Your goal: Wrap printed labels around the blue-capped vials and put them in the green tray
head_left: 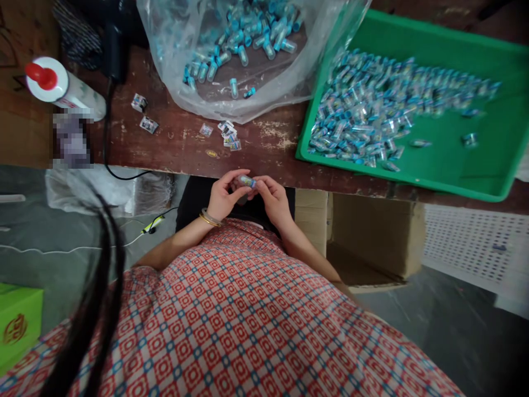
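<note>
Between my two hands, just off the table's front edge, is a small clear vial [247, 181] with a blue end and a printed label. The fingers of my left hand [224, 197] are closed on it from the left. My right hand [271, 199] pinches its blue end. Beyond them on the dark red table [173, 144] lie small printed labels [230, 136]. A clear plastic bag [256, 110] holds many blue-capped vials [243, 55]. Many labelled vials [363, 116] fill the left and back of a green tray [444, 179].
A white bottle with a red cap [85, 99] stands at the back left, near a dark hair dryer [113, 47] whose cord hangs over the edge. Under the table are a cardboard box [372, 234] and a white perforated crate [463, 242].
</note>
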{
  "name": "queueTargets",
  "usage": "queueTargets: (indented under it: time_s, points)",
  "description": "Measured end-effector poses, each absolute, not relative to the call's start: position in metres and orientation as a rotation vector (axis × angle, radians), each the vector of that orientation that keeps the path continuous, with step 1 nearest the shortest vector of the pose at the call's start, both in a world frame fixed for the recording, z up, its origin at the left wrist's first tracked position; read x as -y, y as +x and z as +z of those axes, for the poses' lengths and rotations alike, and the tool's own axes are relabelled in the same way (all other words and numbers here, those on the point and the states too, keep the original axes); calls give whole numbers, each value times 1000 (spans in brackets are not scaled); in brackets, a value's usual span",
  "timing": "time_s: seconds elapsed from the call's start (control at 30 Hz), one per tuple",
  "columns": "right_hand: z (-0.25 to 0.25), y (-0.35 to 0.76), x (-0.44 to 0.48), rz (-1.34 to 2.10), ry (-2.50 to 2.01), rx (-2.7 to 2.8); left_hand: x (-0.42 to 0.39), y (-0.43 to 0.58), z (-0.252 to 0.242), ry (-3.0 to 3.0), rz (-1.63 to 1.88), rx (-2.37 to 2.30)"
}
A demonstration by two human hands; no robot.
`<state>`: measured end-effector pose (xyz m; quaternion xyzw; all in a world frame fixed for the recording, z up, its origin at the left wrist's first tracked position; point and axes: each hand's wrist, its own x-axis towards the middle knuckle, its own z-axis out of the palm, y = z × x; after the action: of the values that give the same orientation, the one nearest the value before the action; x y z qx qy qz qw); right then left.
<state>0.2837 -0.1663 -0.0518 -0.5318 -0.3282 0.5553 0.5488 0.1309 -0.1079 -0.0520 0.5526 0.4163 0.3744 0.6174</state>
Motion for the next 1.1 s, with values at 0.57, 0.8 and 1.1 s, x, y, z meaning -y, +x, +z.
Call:
queueTargets:
  time_s: [0.57,0.8,1.1]
  points:
    - [-53,287,168,1329,-1264,799,106,134,-55,1193,844,-990]
    - [-57,284,168,1373,-1232,815,105,134,-60,1160,816,-990]
    - [-51,363,156,492,-1698,1048,94,130,-61,1071,881,-1028]
